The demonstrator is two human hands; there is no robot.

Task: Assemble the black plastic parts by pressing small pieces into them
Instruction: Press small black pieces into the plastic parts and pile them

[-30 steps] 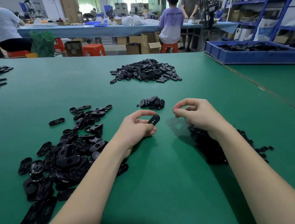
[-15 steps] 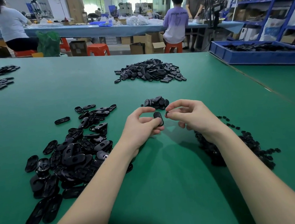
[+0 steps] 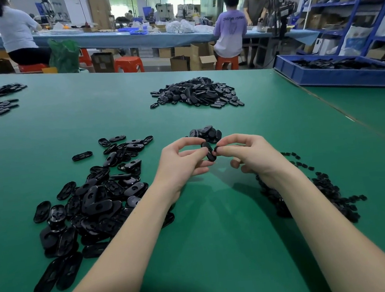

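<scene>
- A black oval plastic part [image 3: 208, 152] is pinched on edge between thumb and curled fingers of the left hand [image 3: 181, 164], raised above the green table mat [image 3: 221, 238], near centre.
- A small black plastic piece [image 3: 216, 148] is pinched at the fingertips of the right hand [image 3: 250, 155] and is held against the right edge of the oval part; whether it is seated yet cannot be told.
- Judged step: insertion in hand, the press probably not finished.
- A small heap of black oval parts [image 3: 205, 133] lies just beyond the hands; it is judged to be the finished output, and it is short.
- A large loose pile of black oval shells [image 3: 92, 203] is spread at near left, partly under the left forearm; taken as unworked stock.
- A scatter of tiny black inserts [image 3: 328, 188] lies at near right, beside and under the right forearm.
- A bigger mound of black oval parts [image 3: 196, 93] sits far centre; its state is not readable.
- A blue plastic tray [image 3: 337, 79] with dark parts is seen at far right.
- Judged progress: early, with most of the near stock left to fit.
</scene>
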